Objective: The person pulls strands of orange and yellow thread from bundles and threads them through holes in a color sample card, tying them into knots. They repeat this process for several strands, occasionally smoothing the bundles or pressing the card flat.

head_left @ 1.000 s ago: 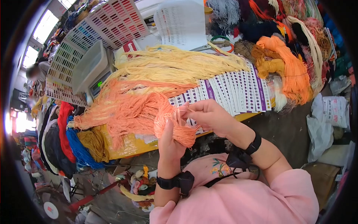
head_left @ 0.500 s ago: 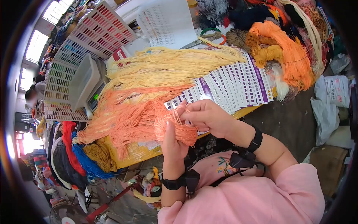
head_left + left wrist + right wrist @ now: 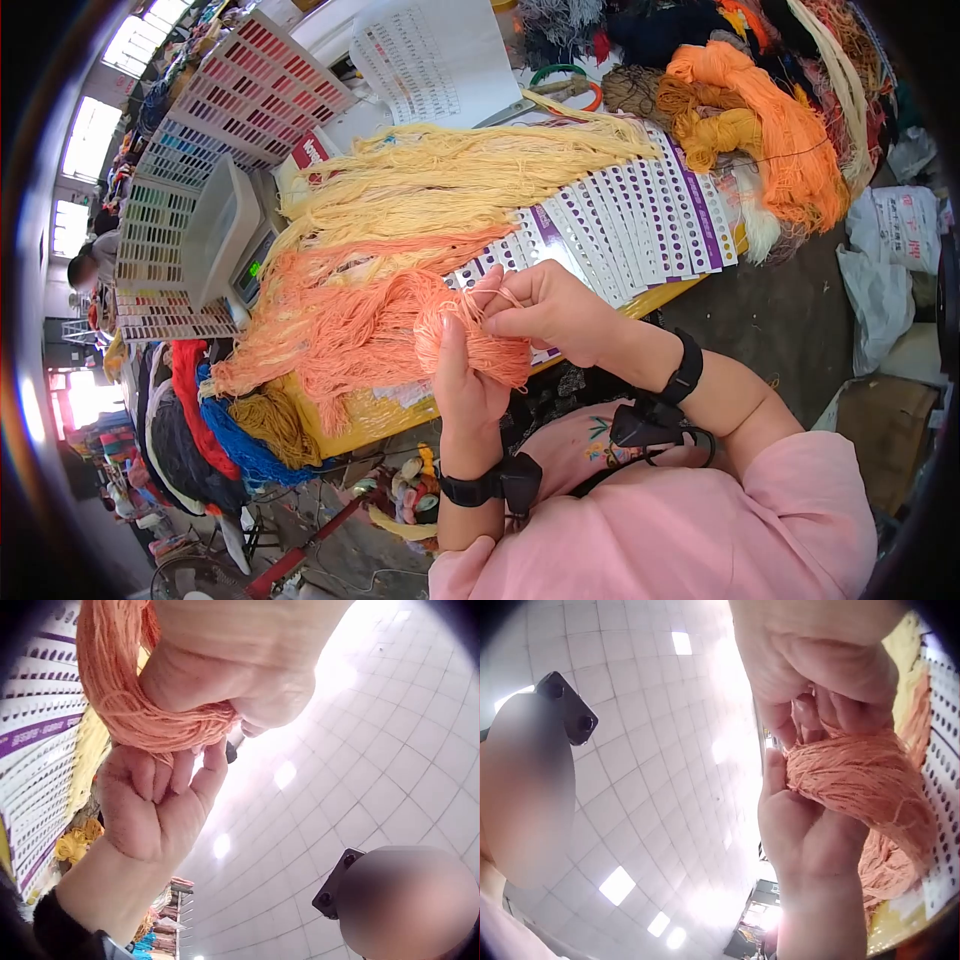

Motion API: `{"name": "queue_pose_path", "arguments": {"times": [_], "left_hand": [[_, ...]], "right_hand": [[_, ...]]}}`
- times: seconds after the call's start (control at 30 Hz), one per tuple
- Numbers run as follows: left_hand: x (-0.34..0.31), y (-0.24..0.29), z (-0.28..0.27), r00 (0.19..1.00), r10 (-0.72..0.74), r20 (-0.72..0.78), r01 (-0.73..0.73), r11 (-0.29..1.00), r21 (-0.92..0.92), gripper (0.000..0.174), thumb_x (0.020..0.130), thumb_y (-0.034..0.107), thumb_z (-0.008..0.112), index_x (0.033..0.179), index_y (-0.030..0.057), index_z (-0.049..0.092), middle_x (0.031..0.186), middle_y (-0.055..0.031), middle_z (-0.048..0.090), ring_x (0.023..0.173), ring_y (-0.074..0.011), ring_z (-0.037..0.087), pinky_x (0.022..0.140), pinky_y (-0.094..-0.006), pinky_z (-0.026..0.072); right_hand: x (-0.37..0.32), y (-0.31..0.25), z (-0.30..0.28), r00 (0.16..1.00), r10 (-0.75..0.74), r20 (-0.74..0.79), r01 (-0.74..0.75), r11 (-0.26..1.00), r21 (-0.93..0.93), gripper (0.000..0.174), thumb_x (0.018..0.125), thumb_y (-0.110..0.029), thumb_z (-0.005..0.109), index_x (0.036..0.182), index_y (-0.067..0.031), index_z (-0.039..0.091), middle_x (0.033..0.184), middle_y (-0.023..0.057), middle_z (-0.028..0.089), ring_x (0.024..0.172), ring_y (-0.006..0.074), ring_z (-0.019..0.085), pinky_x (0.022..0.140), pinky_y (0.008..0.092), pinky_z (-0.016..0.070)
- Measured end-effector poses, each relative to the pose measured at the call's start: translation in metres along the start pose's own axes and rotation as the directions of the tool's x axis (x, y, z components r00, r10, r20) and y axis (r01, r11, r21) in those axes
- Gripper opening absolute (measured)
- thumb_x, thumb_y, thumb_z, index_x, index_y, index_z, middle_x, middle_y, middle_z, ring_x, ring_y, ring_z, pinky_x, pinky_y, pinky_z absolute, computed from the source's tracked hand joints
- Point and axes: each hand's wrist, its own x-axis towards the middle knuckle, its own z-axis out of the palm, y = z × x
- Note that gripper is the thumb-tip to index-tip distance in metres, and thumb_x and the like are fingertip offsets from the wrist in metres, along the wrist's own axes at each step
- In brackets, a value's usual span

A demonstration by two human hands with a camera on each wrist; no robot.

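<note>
A coral-orange skein of yarn (image 3: pixel 500 357) is bunched in my left hand (image 3: pixel 468 392), which grips it from below with the thumb up along its near side. My right hand (image 3: pixel 570 315) pinches thin strands at the skein's upper right, its fingers curled close to the left fingertips. A small loop of yarn (image 3: pixel 511 296) stands out by the right fingers. In the right wrist view the folded skein (image 3: pixel 855 776) passes between both hands, with the right fingertips partly hidden behind it. The rest of the coral yarn (image 3: pixel 330 320) trails left over the table.
Pale yellow yarn (image 3: pixel 440 180) lies behind the coral yarn, beside fanned shade cards (image 3: pixel 620 235). A scale (image 3: pixel 225 235) and a colour chart (image 3: pixel 240 100) stand at the left. Scissors (image 3: pixel 560 92) lie at the back, with orange yarn (image 3: pixel 770 130) at the right.
The right hand has drawn in closer to the skein, and the strands stretched between the hands have shortened to a small loop. The left hand keeps its grip. The head view has shifted slightly.
</note>
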Motion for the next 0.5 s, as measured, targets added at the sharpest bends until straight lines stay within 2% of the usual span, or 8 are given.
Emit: {"name": "queue_pose_path", "arguments": {"times": [0.13, 0.23, 0.33, 0.4, 0.43, 0.5], "left_hand": [[0.004, 0.001, -0.006, 0.997, -0.017, 0.077, 0.026, 0.993, -0.115, 0.05, 0.088, 0.032, 0.028, 0.119, -0.0078, 0.031, 0.114, -0.0178, 0.042, 0.105, -0.0228, 0.043, 0.09, -0.0346, 0.0344], [0.008, -0.005, -0.008, 0.998, -0.008, -0.069, 0.01, 1.0, 0.021, 0.044, 0.087, 0.026, 0.035, 0.118, -0.0062, 0.033, 0.108, -0.0169, 0.046, 0.101, -0.0222, 0.046, 0.086, -0.0334, 0.0382], [0.01, -0.003, -0.003, 0.992, -0.069, -0.107, 0.058, 0.993, -0.099, 0.03, 0.082, 0.008, 0.046, 0.108, -0.0058, 0.042, 0.097, -0.0136, 0.053, 0.086, -0.0208, 0.053, 0.074, -0.0305, 0.044], [0.014, -0.004, -0.009, 0.996, -0.085, -0.041, 0.082, 0.994, -0.068, 0.024, 0.082, 0.008, 0.047, 0.103, -0.0043, 0.046, 0.091, -0.0114, 0.054, 0.08, -0.019, 0.054, 0.07, -0.0299, 0.0453], [0.017, -0.005, -0.01, 0.996, -0.093, -0.009, 0.092, 0.994, -0.052, 0.021, 0.082, 0.008, 0.047, 0.1, -0.0035, 0.047, 0.088, -0.0103, 0.055, 0.077, -0.0181, 0.055, 0.067, -0.0296, 0.0459], [0.019, -0.007, -0.006, 0.971, -0.088, -0.222, 0.075, 0.995, -0.069, 0.019, 0.082, 0.008, 0.048, 0.097, -0.0024, 0.049, 0.088, -0.0102, 0.055, 0.076, -0.0174, 0.054, 0.066, -0.0293, 0.0458]], "right_hand": [[-0.001, -0.005, -0.002, 1.0, -0.001, 0.024, -0.003, 0.984, 0.175, 0.006, 0.073, -0.005, 0.056, 0.07, -0.0003, 0.058, 0.054, -0.0017, 0.048, 0.042, 0.0025, 0.033, 0.038, 0.0173, 0.0238], [0.003, 0.002, -0.008, 0.999, -0.031, 0.02, 0.025, 0.974, 0.225, 0.005, 0.074, -0.004, 0.055, 0.072, -0.0004, 0.058, 0.057, -0.0011, 0.049, 0.045, 0.0035, 0.037, 0.04, 0.0174, 0.0276], [0.004, 0.006, -0.011, 0.997, -0.081, -0.011, 0.081, 0.957, 0.28, 0.003, 0.074, -0.003, 0.054, 0.073, -0.0011, 0.057, 0.058, -0.0006, 0.048, 0.048, 0.0046, 0.04, 0.044, 0.0172, 0.0312], [0.003, 0.006, -0.013, 0.996, -0.084, -0.027, 0.088, 0.946, 0.312, 0.003, 0.074, -0.002, 0.054, 0.074, -0.0014, 0.057, 0.058, 0.0, 0.047, 0.05, 0.0053, 0.042, 0.046, 0.0169, 0.0327], [0.004, 0.009, -0.013, 0.986, -0.154, -0.068, 0.167, 0.949, 0.267, 0.004, 0.074, -0.001, 0.053, 0.074, -0.0014, 0.057, 0.06, 0.0005, 0.047, 0.051, 0.0055, 0.043, 0.046, 0.017, 0.0333], [0.008, 0.016, -0.013, 0.945, -0.295, -0.139, 0.316, 0.934, 0.166, 0.004, 0.074, -0.001, 0.052, 0.075, -0.0014, 0.056, 0.064, 0.0014, 0.047, 0.053, 0.0058, 0.044, 0.047, 0.0171, 0.0345]]}}
